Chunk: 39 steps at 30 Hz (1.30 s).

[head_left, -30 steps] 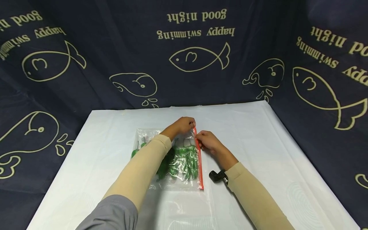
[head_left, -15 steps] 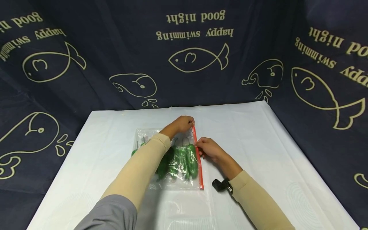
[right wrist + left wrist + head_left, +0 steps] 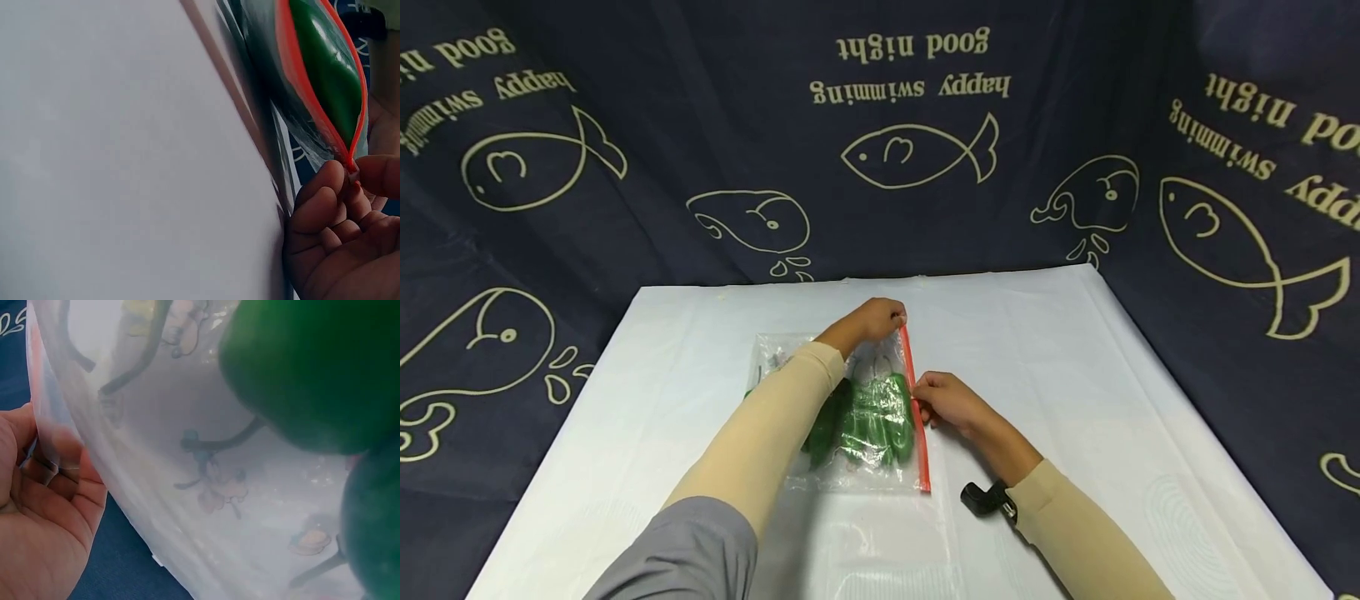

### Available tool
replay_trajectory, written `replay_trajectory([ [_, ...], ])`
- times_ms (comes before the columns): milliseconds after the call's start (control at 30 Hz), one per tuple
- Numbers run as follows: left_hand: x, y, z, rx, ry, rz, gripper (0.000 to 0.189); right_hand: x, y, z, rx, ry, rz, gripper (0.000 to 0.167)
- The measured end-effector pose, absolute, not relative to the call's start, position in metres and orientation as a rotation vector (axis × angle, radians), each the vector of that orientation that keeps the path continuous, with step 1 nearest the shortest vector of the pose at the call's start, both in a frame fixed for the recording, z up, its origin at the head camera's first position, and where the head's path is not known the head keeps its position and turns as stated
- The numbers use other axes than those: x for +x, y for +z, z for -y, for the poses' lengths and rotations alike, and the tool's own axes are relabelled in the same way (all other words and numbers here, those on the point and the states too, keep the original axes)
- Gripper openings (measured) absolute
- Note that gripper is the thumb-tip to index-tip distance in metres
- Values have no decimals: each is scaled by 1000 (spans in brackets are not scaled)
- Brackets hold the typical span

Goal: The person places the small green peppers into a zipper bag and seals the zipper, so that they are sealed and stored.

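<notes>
A clear zip bag with a red zip strip along its right side lies on the table. Several green peppers with long stems show through the plastic. My left hand pinches the bag's far right corner; in the left wrist view its curled fingers hold the plastic edge. Partway down the strip, the right hand pinches the zip's slider between thumb and fingers. In the right wrist view the red edges part above those fingers, baring a green pepper. My left forearm covers the bag's middle.
White cloth covers the table. Dark blue curtains with fish and whale outlines rise behind it and at both sides. A black wrist-camera mount sticks out from the right sleeve, low over the cloth.
The right hand has slid toward me along the red strip, from near the left hand to about halfway down. My left hand stays at the corner, a touch farther away.
</notes>
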<state>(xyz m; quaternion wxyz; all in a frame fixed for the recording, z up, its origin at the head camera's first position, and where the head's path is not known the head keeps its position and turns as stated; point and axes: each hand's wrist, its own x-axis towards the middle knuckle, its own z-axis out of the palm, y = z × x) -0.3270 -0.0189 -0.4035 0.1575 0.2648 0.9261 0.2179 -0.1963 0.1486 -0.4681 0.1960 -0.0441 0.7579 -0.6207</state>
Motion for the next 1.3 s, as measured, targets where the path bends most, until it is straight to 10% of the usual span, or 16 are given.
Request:
replay_trajectory([
  [1300,-323,-395,58,763,853,-2627,42,-157,-457,-195,-641,-1252,-2235,11],
])
